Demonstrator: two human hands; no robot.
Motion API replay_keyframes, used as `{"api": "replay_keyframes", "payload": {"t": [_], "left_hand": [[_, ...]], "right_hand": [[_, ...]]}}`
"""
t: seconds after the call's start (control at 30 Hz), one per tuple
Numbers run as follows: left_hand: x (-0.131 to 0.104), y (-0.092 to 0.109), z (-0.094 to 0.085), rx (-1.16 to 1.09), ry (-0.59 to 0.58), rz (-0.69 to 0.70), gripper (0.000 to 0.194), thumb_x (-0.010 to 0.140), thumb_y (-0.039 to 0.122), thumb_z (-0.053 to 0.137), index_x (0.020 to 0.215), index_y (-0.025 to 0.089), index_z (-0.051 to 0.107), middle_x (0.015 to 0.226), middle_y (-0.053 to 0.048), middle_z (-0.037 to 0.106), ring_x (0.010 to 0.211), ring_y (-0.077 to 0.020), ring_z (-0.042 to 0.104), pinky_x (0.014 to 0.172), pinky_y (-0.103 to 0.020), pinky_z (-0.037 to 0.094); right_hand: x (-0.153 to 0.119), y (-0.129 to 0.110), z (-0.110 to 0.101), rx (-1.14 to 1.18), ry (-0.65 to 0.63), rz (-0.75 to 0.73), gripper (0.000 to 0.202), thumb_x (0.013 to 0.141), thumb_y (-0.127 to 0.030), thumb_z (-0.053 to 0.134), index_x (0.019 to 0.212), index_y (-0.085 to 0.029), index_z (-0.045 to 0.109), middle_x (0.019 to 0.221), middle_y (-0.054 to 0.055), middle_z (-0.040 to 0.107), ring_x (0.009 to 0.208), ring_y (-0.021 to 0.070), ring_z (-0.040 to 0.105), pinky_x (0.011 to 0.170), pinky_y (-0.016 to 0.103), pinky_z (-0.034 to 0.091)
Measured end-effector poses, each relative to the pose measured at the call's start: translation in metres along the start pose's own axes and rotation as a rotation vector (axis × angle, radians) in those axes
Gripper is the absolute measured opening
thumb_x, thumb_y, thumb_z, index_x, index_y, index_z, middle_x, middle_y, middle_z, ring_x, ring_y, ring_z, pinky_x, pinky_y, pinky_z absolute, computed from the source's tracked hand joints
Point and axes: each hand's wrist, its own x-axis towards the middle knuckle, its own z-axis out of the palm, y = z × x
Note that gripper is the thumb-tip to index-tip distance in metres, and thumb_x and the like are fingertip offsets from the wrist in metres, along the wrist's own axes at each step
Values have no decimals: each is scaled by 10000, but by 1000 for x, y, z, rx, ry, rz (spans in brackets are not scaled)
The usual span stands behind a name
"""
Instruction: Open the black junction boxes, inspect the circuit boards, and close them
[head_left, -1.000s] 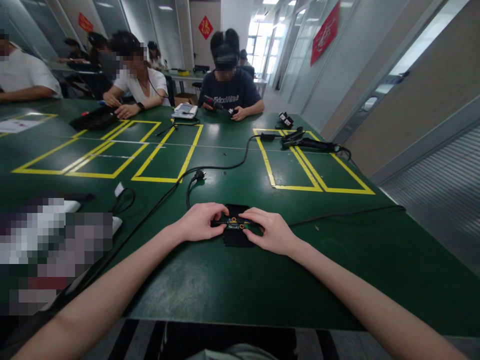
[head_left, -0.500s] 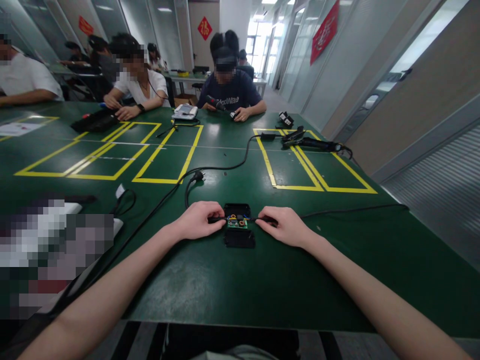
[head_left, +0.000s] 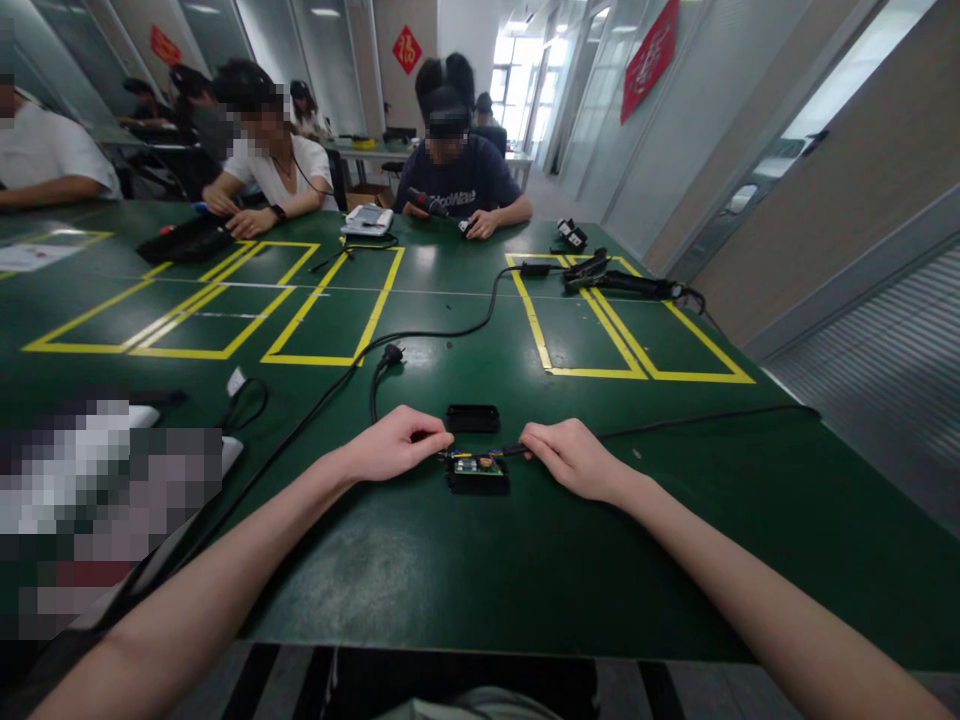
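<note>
Between my hands a small green circuit board (head_left: 480, 466) lies tilted over the nearer black case half (head_left: 478, 484); whether it sits fully inside, I cannot tell. Thin coloured wires join the board to a cable at each end. My left hand (head_left: 397, 442) pinches the left cable close to the board. On the other side my right hand (head_left: 571, 458) pinches the black right cable (head_left: 516, 449), which runs on across the table. The other black case half (head_left: 472, 417) lies just beyond the board, its hollow side up.
A black plug (head_left: 390, 355) and a long cord (head_left: 427, 336) lie ahead of my left hand. Yellow tape frames (head_left: 311, 359) mark the green table. A black tool-like device (head_left: 622, 284) rests far right. Across the table a person (head_left: 457, 185) handles small parts.
The circuit board has moved toward me, from between the two case halves to over the nearer one. Both hands have shifted slightly with it, still pinching the cables.
</note>
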Motion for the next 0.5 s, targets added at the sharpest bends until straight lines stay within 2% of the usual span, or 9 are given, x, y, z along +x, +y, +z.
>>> {"api": "replay_keyframes", "payload": {"t": [0.27,0.5], "left_hand": [[2,-1,6,128,24,-7,439,971,438,475,630,163,510,598,40,413,577,-105,379,569,-232,287],[3,-7,9,464,131,31,396,1014,353,458,671,184,560,630,5,568,572,-141,515,585,-257,307]], "right_hand": [[0,3,0,-37,-37,15,449,1098,-366,325,795,-212,619,688,21,671,587,158,628,635,272,413],[2,8,1,-49,-26,33,279,1056,-305,455,945,-220,696,751,24,720,620,168,659,615,265,413]]}}
